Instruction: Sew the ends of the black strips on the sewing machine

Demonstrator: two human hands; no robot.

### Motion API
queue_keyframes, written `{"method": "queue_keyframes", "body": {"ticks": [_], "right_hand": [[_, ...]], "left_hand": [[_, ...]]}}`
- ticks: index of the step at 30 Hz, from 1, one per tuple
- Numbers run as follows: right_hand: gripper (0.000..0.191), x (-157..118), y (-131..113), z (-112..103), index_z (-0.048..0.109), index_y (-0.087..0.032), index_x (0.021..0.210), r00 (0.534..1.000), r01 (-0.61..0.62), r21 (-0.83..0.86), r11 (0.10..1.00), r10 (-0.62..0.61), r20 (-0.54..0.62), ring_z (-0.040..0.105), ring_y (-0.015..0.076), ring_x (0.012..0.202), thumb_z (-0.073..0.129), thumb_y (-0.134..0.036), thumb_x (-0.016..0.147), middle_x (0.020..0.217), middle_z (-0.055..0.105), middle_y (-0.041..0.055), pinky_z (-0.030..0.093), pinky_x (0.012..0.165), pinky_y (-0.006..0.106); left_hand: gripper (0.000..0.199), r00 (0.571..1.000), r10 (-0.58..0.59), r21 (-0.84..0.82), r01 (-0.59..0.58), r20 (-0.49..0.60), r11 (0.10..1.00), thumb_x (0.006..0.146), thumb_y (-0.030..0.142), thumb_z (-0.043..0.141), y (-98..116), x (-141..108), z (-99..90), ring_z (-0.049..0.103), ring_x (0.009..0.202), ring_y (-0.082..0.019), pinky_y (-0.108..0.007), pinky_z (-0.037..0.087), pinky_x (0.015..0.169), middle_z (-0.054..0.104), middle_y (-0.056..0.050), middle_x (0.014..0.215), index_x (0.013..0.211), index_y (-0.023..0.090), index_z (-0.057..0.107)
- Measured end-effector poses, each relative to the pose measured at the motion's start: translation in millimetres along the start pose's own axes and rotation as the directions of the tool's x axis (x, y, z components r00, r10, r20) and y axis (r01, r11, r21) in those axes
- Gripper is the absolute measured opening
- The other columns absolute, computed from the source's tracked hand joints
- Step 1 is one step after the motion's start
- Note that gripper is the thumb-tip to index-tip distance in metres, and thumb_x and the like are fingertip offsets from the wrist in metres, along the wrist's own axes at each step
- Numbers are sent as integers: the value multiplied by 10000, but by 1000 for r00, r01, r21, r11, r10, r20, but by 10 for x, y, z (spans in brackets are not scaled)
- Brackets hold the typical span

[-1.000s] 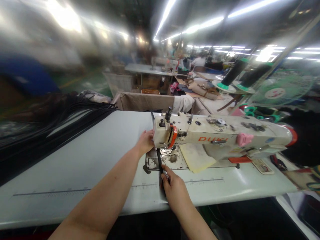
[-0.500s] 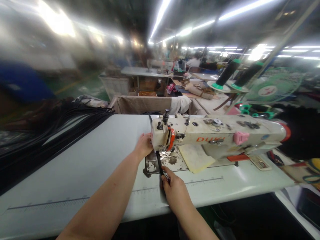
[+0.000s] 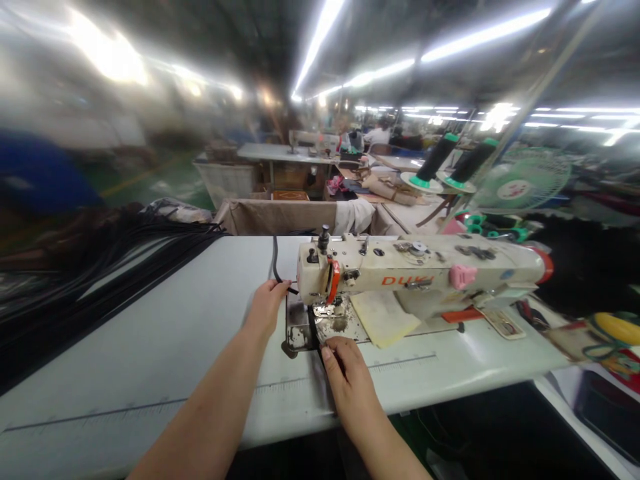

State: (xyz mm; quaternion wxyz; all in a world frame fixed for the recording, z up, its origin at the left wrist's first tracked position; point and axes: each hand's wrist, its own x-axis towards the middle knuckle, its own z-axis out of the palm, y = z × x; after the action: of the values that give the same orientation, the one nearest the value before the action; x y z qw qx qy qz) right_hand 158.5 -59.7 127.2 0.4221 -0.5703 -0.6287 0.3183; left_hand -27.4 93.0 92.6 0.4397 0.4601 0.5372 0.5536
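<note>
A white sewing machine (image 3: 370,273) stands on the table. A narrow black strap (image 3: 275,257) runs over the tabletop behind and left of the machine's head. My left hand (image 3: 265,307) pinches the strap between thumb and fingertips, just left of the head. At the front, a length of black strap passes over the worn metal needle plate (image 3: 345,323) toward the table edge. My right hand (image 3: 345,367) is closed over this front length, thumb and fingers together beside it. Whatever else lies under those fingers is hidden.
Many black straps (image 3: 115,280) are heaped along the table's left side. A yellowish cloth (image 3: 385,317) lies under the machine arm. Thread cones (image 3: 435,160) and a green fan (image 3: 520,180) stand at right. Behind the table is a fabric-lined bin (image 3: 285,217).
My left hand has moved left from the machine's head, drawing the strap out sideways. My right hand has shifted slightly; the metal tool seen in it before no longer shows clearly. The view has shifted slightly.
</note>
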Motion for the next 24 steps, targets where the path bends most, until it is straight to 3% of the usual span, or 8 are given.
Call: {"method": "queue_keyframes", "body": {"ticks": [3, 5, 10, 16, 24], "right_hand": [[365, 43, -64, 52, 663, -203, 889, 989, -101, 95, 990, 90, 113, 608, 216, 851, 494, -511, 987, 822, 637, 49, 486, 787, 340], [419, 79, -99, 121, 648, -206, 864, 958, -210, 196, 958, 161, 239, 568, 177, 710, 514, -591, 962, 697, 584, 2, 446, 662, 295], [546, 188, -171, 316, 601, -203, 852, 862, -424, 406, 809, 223, 456, 478, 101, 517, 569, -747, 873, 662, 622, -22, 328, 515, 238], [561, 328, -166, 554, 663, -150, 846, 782, -585, 475, 657, 304, 544, 383, 65, 485, 678, -709, 803, 626, 570, -24, 195, 468, 208], [568, 403, -254, 840, 651, -159, 833, 769, -574, 451, 684, 260, 584, 295, 54, 457, 634, -726, 821, 623, 534, -31, 164, 461, 210]], "left_hand": [[314, 998, -51, -180, 43, -41, 983, 792, 478, 662, 50, -188, -103, 718, 949, -236, -405, 588, 940, 746, -102, 939, 856, 172, 639], [348, 993, -85, -251, 64, -76, 966, 765, 487, 720, 80, -326, -195, 720, 910, -223, -423, 596, 949, 725, -87, 891, 855, 165, 624], [415, 983, -106, -341, 50, -149, 939, 738, 477, 822, 81, -686, -437, 722, 949, -197, -415, 575, 1024, 708, -51, 913, 915, 151, 635], [403, 987, -58, -247, 19, -152, 969, 798, 493, 811, 42, -1044, -694, 721, 1068, -238, -413, 558, 1059, 750, -82, 1026, 977, 161, 670], [378, 983, -29, -128, 6, -183, 992, 815, 497, 794, 80, -1354, -887, 710, 1139, -282, -431, 575, 1038, 760, -104, 1135, 1009, 187, 699]]}}
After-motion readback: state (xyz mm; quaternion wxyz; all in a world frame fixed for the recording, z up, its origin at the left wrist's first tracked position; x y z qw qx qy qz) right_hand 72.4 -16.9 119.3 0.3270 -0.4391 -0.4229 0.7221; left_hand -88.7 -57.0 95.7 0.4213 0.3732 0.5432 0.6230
